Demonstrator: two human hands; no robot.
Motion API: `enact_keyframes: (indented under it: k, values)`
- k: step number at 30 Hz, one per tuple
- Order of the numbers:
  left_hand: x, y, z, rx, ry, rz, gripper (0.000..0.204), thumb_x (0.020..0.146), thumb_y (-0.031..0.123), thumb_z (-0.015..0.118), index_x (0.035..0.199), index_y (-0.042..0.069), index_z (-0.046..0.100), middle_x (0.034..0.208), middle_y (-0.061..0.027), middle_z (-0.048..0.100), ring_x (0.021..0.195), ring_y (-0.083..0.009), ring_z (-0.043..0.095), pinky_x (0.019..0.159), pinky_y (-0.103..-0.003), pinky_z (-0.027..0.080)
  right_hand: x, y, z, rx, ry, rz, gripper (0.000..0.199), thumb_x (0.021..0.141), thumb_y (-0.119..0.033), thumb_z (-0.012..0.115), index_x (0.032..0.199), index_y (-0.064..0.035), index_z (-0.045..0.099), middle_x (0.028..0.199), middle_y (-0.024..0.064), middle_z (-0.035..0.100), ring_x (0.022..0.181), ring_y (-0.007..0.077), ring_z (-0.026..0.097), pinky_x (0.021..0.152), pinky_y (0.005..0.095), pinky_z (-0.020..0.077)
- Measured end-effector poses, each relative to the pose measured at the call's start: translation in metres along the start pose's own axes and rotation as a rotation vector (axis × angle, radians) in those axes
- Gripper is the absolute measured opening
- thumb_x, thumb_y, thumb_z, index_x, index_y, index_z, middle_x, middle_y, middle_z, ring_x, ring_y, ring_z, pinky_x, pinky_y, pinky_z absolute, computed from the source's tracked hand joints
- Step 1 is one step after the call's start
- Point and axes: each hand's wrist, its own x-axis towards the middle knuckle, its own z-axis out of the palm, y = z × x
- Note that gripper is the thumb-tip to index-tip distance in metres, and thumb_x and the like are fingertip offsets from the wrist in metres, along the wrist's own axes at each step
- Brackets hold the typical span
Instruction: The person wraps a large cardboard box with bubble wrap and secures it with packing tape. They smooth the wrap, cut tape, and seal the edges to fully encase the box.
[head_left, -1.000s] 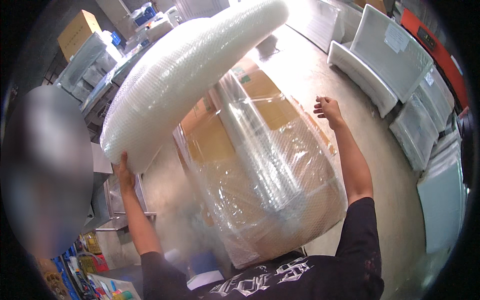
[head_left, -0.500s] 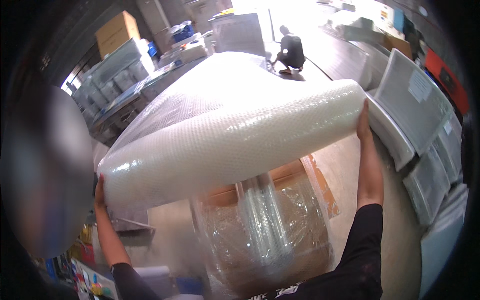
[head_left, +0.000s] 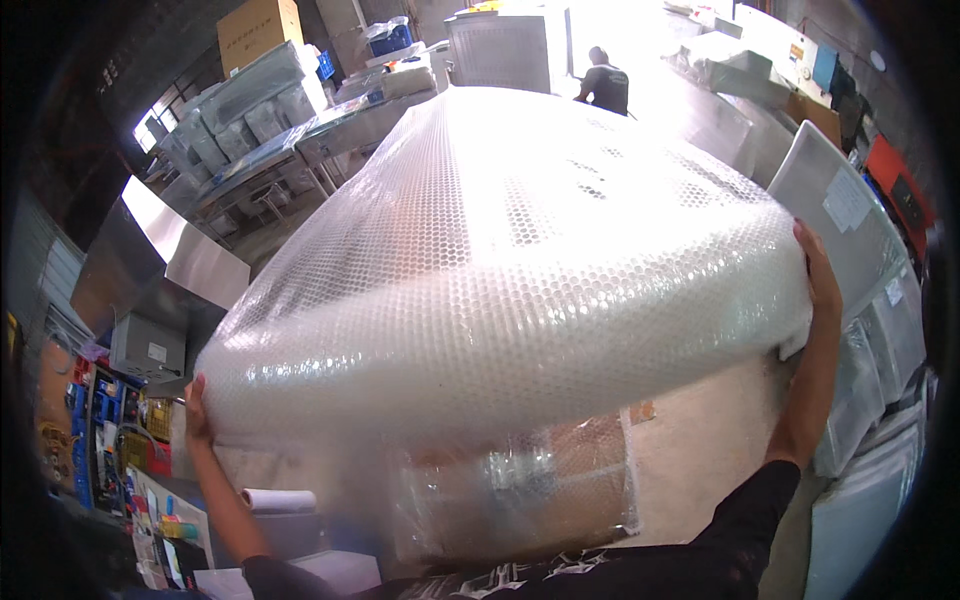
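Note:
A wide roll of clear bubble wrap is held up in front of me, between my two hands. My left hand grips its left end, and my right hand grips the right end, which sits higher. Most fingers of both hands are hidden behind the roll's ends. From the roll a loose sheet of the wrap stretches away and narrows to a far point. Below the roll lies a flat cardboard package covered in clear wrap, its far part hidden by the roll.
A person in dark clothes is low down beyond the sheet. Wrapped panels lean at the right. At the left are a grey metal box, a workbench with wrapped goods, and a small white roll near my left forearm.
The roll has come closer and its right end has moved right, with my right hand. More of the loose sheet shows, and the package below is more covered. A blurred shape at the left is gone.

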Motion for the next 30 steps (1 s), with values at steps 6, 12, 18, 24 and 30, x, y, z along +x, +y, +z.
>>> enact_keyframes:
  k: [6, 12, 18, 24, 30]
  values:
    - [-0.072, -0.043, -0.073, 0.076, -0.151, -0.177, 0.057, 0.099, 0.047, 0.060, 0.127, -0.002, 0.065, 0.122, -0.0122, 0.068, 0.115, -0.0216, 0.063, 0.104, -0.035, 0.047, -0.114, -0.034, -0.032, -0.148, -0.182, 0.104, 0.078, 0.091, -0.038, 0.067, 0.153, 0.0031, 0.044, 0.153, 0.0195, 0.049, 0.141, 0.0298, 0.046, 0.119, 0.0363, 0.0313]
    - [-0.136, -0.102, -0.180, 0.015, 0.023, -0.124, 0.057, 0.097, 0.045, 0.063, 0.130, -0.001, 0.064, 0.127, -0.0119, 0.067, 0.117, -0.0245, 0.062, 0.105, -0.038, 0.046, -0.172, -0.057, -0.057, -0.483, -0.082, 0.362, 0.086, 0.093, -0.046, 0.067, 0.159, 0.0001, 0.036, 0.159, 0.0207, 0.042, 0.148, 0.0314, 0.038, 0.122, 0.0397, 0.0271]
    - [-0.235, -0.075, -0.162, -0.119, 0.079, -0.231, 0.060, 0.093, 0.044, 0.068, 0.133, 0.000, 0.062, 0.123, -0.0121, 0.067, 0.113, -0.0266, 0.064, 0.101, -0.039, 0.048, -0.211, -0.098, -0.094, -0.421, -0.064, 0.367, 0.091, 0.093, -0.047, 0.067, 0.162, -0.0025, 0.030, 0.163, 0.0217, 0.036, 0.149, 0.0336, 0.037, 0.121, 0.0416, 0.0293]
    - [-0.339, -0.059, -0.110, -0.233, 0.036, -0.412, 0.053, 0.097, 0.043, 0.066, 0.128, 0.000, 0.064, 0.115, -0.0104, 0.068, 0.102, -0.0236, 0.066, 0.092, -0.036, 0.051, -0.336, -0.084, -0.113, -0.369, -0.075, 0.367, 0.093, 0.093, -0.042, 0.072, 0.163, -0.0018, 0.025, 0.158, 0.0227, 0.042, 0.143, 0.0347, 0.045, 0.118, 0.0426, 0.0357]
    - [-0.359, -0.096, -0.083, 0.095, -0.204, -0.342, 0.050, 0.102, 0.044, 0.060, 0.126, 0.002, 0.065, 0.112, -0.0084, 0.069, 0.097, -0.0176, 0.067, 0.088, -0.032, 0.053, -0.389, -0.046, -0.095, -0.471, 0.037, 0.479, 0.082, 0.098, -0.046, 0.069, 0.157, 0.0015, 0.036, 0.143, 0.0174, 0.057, 0.123, 0.0257, 0.060, 0.103, 0.0357, 0.0484]
